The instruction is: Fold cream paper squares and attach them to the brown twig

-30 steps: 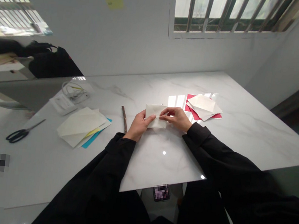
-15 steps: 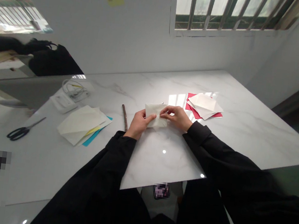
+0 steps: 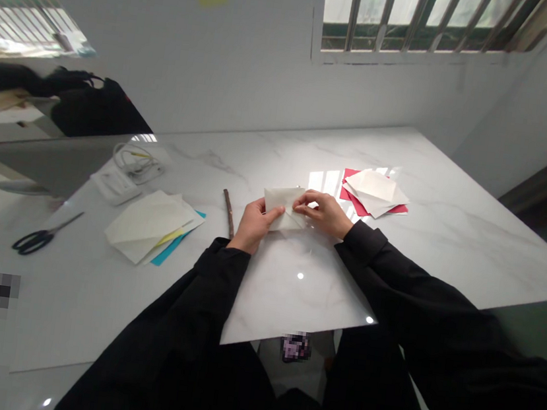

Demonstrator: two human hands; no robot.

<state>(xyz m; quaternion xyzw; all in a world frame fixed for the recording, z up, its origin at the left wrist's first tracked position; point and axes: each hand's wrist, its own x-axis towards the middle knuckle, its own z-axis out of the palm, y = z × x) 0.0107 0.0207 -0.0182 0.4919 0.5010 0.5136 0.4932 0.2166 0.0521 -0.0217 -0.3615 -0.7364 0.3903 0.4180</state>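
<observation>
A cream paper envelope [image 3: 279,198] is held up just above the tabletop in front of me. My left hand [image 3: 254,224] is closed around its left side, thumb lying across the front. At the right side, my right hand [image 3: 325,213] has fingers and thumb pinched together at the envelope's flap. Diagonal fold lines show on the paper below the fingertips. Exactly what the right fingertips grip is too small to make out. A thin brown stick [image 3: 228,213] lies on the table, just left of my left hand.
To the left lie a stack of cream, yellow and blue envelopes [image 3: 144,226], black scissors [image 3: 45,237] and a white box with a cable [image 3: 115,187]. Cream and red envelopes [image 3: 377,192] sit at the right. The marble-patterned table [image 3: 301,301] meets a wall behind.
The envelope has tilted slightly, and its lower fold lines now show more clearly. Both hands stay in nearly the same place on it.
</observation>
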